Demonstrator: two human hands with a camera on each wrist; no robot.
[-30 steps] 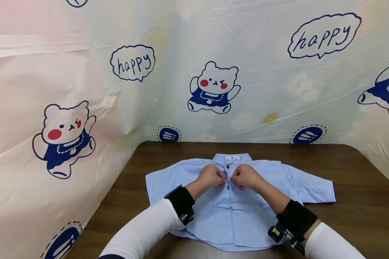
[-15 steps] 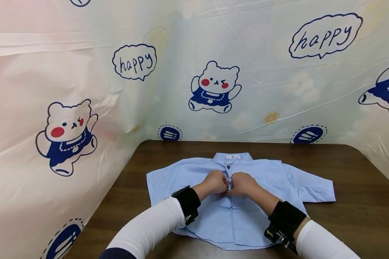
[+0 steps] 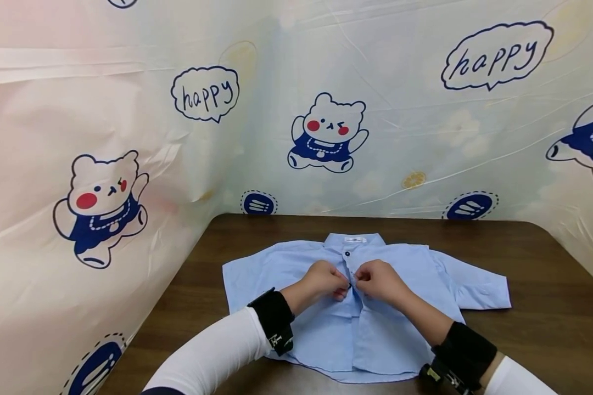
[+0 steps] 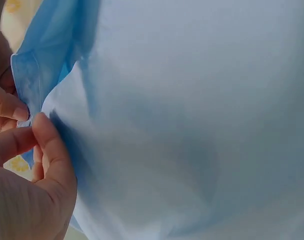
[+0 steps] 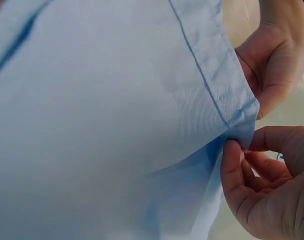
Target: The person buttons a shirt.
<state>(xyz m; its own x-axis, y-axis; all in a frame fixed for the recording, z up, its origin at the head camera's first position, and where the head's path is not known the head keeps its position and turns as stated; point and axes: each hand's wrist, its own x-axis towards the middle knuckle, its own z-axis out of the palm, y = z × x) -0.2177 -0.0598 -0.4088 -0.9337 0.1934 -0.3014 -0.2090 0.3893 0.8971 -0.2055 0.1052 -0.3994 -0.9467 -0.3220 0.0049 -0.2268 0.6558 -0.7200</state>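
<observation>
A light blue button-up shirt (image 3: 321,340) lies front up on the table, collar (image 3: 333,240) pointing away. Its dark top button (image 3: 347,253) shows below the collar. My left hand (image 3: 325,280) pinches the front opening between thumb and finger, near a small dark spot, perhaps a button. Just across from it, my right hand (image 3: 380,281) pinches the edge of the placket (image 5: 212,65) and holds it slightly raised. In the left wrist view, the fingertips of both hands nearly meet at the cloth. Fingers hide the buttonhole.
The shirt rests on a dark brown wooden table (image 3: 538,329). A pale curtain (image 3: 257,137) printed with bears stands behind the table and at its sides. Black straps with small cameras (image 3: 279,334) circle both wrists.
Both hands have moved slightly down the shirt front from the first frame. They came together half a second ago and are now a little apart, with the placket edge lifted.
</observation>
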